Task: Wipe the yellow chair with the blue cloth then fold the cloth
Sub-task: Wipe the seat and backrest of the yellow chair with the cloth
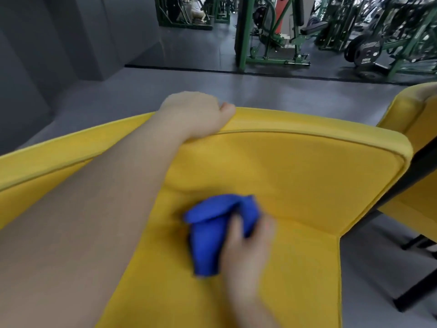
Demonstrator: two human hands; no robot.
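Writing: a black weight plate [365,52] at the far right carries white lettering. One line looks like "20KG", and the rest is too blurred to read.
Labels on the task's things: I can make out no brand or tag on the chair or the cloth.
Yellow chair [295,176]: upholstered in plain mustard-yellow fabric, with a piped seam running round the edge of the backrest. A dark frame and legs show at its right side.
Blue cloth [210,235]: a vivid royal blue, bunched into a thick wad with a rounded fold on top and slightly blurred. It lies against the seat close to the crease where seat meets backrest.
Left hand [196,112]: hooked over the top edge of the backrest, gripping it. The thumb lies along the rim and the fingers are out of sight behind it.
Right hand [246,252]: wrapped round the cloth's right side, with the thumb laid across the blue fabric, holding it on the seat.
Beside: a second yellow chair [416,129] stands just to the right.
Beyond: a grey floor [165,86], then green-framed gym machines [272,43].
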